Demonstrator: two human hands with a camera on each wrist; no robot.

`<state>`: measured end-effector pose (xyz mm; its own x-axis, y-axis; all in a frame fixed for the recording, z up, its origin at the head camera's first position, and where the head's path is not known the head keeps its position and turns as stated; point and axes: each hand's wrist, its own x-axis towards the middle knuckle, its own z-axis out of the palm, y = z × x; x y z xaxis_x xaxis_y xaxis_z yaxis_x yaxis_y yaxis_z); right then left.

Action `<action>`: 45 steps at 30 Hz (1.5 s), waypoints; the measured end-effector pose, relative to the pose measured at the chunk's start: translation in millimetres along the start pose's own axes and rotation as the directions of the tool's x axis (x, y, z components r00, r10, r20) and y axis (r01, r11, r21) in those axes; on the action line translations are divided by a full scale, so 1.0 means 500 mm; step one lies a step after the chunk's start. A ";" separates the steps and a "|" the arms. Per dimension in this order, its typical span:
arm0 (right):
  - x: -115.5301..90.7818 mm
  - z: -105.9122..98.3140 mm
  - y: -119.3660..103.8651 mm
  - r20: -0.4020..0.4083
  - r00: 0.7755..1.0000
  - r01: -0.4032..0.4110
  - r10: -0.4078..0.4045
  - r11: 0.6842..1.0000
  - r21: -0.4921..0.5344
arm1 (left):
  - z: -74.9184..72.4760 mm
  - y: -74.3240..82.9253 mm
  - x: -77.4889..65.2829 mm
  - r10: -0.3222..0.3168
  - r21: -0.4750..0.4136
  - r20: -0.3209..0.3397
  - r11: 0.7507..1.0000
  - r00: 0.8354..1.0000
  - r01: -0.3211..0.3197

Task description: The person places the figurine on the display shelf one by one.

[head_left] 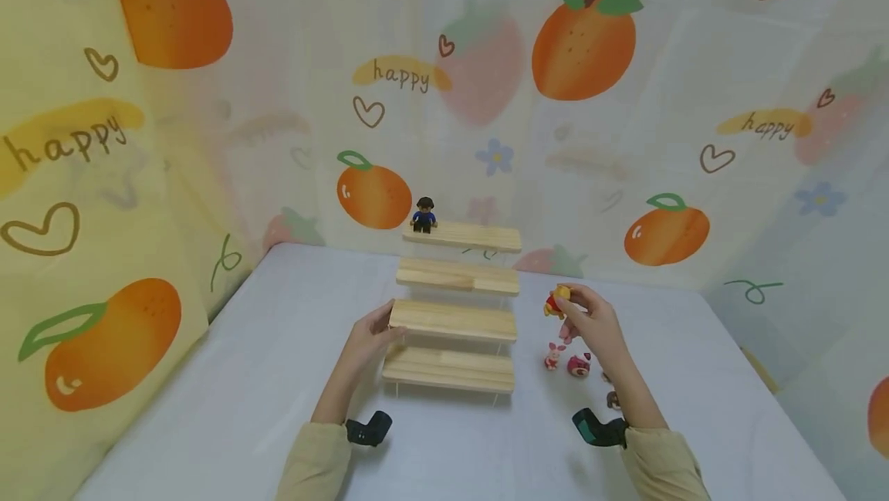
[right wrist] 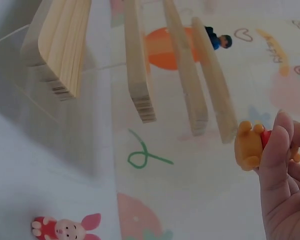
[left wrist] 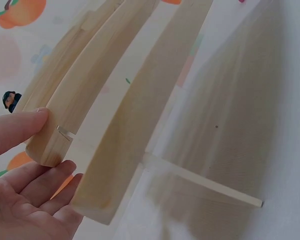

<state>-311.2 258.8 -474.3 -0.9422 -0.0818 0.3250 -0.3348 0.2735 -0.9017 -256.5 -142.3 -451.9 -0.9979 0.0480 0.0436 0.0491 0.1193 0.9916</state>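
A four-step wooden display stand (head_left: 454,319) stands on the table. Pinched at the left end of one of its boards (left wrist: 90,75) is my left hand (head_left: 368,335), thumb above and fingers beneath. My right hand (head_left: 590,316) holds a small yellow bear figurine in a red shirt (head_left: 558,301) between thumb and fingers, in the air right of the stand. The right wrist view shows the bear's head (right wrist: 248,147) near the ends of the upper boards. A figurine with dark hair and a blue top (head_left: 424,215) stands at the left of the top step.
Right of the stand are a pink piglet figurine (head_left: 553,357), a pink and magenta figurine (head_left: 579,364) and a brown one (head_left: 613,400), some partly hidden by my right forearm. A white cloth covers the table (head_left: 229,408). Fruit-printed curtains (head_left: 486,115) hang behind and at the sides.
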 end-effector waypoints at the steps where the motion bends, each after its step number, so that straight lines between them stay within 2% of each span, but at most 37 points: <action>1: 0.011 0.000 0.023 -0.012 1.000 -0.018 0.018 0.999 -0.027 | 0.000 0.001 0.000 0.003 0.005 -0.001 1.000 1.000 -0.003; 2: 0.021 0.000 0.050 -0.019 1.000 -0.015 0.015 0.999 -0.037 | 0.000 0.001 0.001 -0.001 0.002 -0.003 1.000 1.000 0.001; 4: 0.037 0.002 0.076 -0.022 1.000 -0.009 0.009 1.000 -0.025 | 0.000 0.003 -0.001 -0.007 0.009 -0.005 1.000 1.000 0.007; 5: 0.027 0.011 0.035 -0.001 1.000 0.004 -0.004 1.000 0.016 | 0.000 0.004 -0.002 -0.004 0.010 -0.004 1.000 1.000 0.004; 9: 0.045 0.021 0.038 0.007 1.000 0.002 -0.003 0.999 0.044 | -0.001 0.006 -0.005 -0.009 0.009 -0.006 1.000 1.000 0.009; 11: 0.058 0.024 0.042 0.008 1.000 0.019 -0.019 0.999 0.048 | -0.002 0.007 -0.006 -0.009 0.012 -0.003 1.000 1.000 0.009; 12: 0.081 0.018 0.087 -0.007 1.000 0.004 -0.004 1.000 0.017 | -0.002 0.007 -0.006 -0.009 0.016 -0.002 1.000 1.000 0.009; 13: 0.088 0.019 0.080 -0.003 1.000 0.019 -0.019 1.000 0.021 | -0.003 0.008 -0.006 -0.003 0.023 -0.003 1.000 1.000 0.003; 15: 0.110 0.020 0.087 0.043 0.997 0.052 -0.057 0.993 0.106 | -0.004 0.008 -0.003 0.010 0.033 -0.004 0.999 1.000 -0.010; 17: 0.089 0.038 -0.014 0.071 0.996 0.042 -0.054 0.986 0.161 | -0.006 0.008 -0.001 0.022 0.031 -0.006 0.999 1.000 -0.022; 20: 0.056 0.066 -0.166 0.083 0.997 -0.015 -0.001 0.982 0.187 | -0.005 0.006 0.002 0.026 0.025 -0.003 0.999 1.000 -0.026; 22: 0.024 0.085 -0.281 0.058 0.997 -0.058 0.051 0.988 0.143 | -0.004 0.003 0.004 0.023 0.020 0.004 1.000 1.000 -0.023; 24: 0.033 0.089 -0.293 0.044 0.996 -0.086 0.082 0.990 0.116 | -0.001 -0.001 0.005 0.017 0.010 0.009 1.000 1.000 -0.017; 25: 0.045 0.087 -0.277 0.061 0.997 -0.058 0.049 0.986 0.158 | 0.000 -0.002 0.006 0.014 0.003 0.007 1.000 1.000 -0.014; 28: 0.059 0.094 -0.282 0.071 0.997 -0.043 0.032 0.988 0.151 | 0.002 -0.007 0.005 0.009 -0.007 -0.009 1.000 1.000 -0.009; 30: 0.066 0.102 -0.294 0.078 0.996 -0.054 0.043 0.988 0.147 | 0.001 -0.009 0.004 0.018 -0.005 -0.017 1.000 1.000 -0.018; 31: 0.067 0.107 -0.308 0.086 0.995 -0.055 0.043 0.987 0.148 | 0.000 0.000 -0.001 0.020 -0.004 -0.017 1.000 1.000 -0.020; 32: 0.063 0.115 -0.335 0.070 0.994 -0.092 0.085 0.991 0.101 | 0.000 0.002 -0.002 0.025 0.002 -0.019 1.000 1.000 -0.025; 33: 0.070 0.118 -0.336 0.065 0.993 -0.108 0.102 0.990 0.086 | 0.000 0.012 -0.006 0.034 0.008 -0.018 0.999 0.999 -0.033; 35: 0.129 0.110 -0.235 0.101 0.993 -0.071 0.055 0.983 0.171 | -0.002 0.023 -0.007 0.050 0.011 -0.011 0.999 0.999 -0.050; 37: 0.140 0.117 -0.227 0.105 0.994 -0.049 0.029 0.979 0.196 | -0.003 0.027 -0.005 0.063 0.006 -0.006 0.998 0.998 -0.063; 39: 0.155 0.125 -0.213 0.083 0.996 -0.048 0.032 0.980 0.194 | -0.004 0.015 0.002 0.072 -0.006 -0.006 0.997 0.997 -0.072; 40: 0.156 0.130 -0.217 0.082 0.996 -0.040 0.025 0.981 0.189 | -0.005 0.005 0.007 0.066 -0.015 -0.006 0.998 0.998 -0.066; 42: 0.116 0.153 -0.316 0.055 0.997 -0.069 0.062 0.989 0.129 | -0.006 -0.007 0.011 0.057 -0.023 -0.016 0.998 0.998 -0.057; 43: 0.129 0.155 -0.306 0.045 0.996 -0.078 0.073 0.990 0.117 | -0.006 -0.010 0.011 0.054 -0.021 -0.021 0.998 0.998 -0.055; 44: 0.166 0.152 -0.245 0.063 0.996 -0.068 0.059 0.986 0.154 | -0.007 -0.012 0.011 0.048 -0.022 -0.029 0.999 0.998 -0.048; 45: 0.186 0.151 -0.214 0.084 0.996 -0.038 0.022 0.979 0.201 | -0.007 -0.014 0.011 0.042 -0.017 -0.036 0.999 0.998 -0.043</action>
<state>-363.9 149.7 -369.1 -0.9471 -0.1560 0.2803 -0.2948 0.0782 -0.9524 -262.2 -146.2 -458.0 -0.9958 0.0172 0.0897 0.0910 0.1006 0.9908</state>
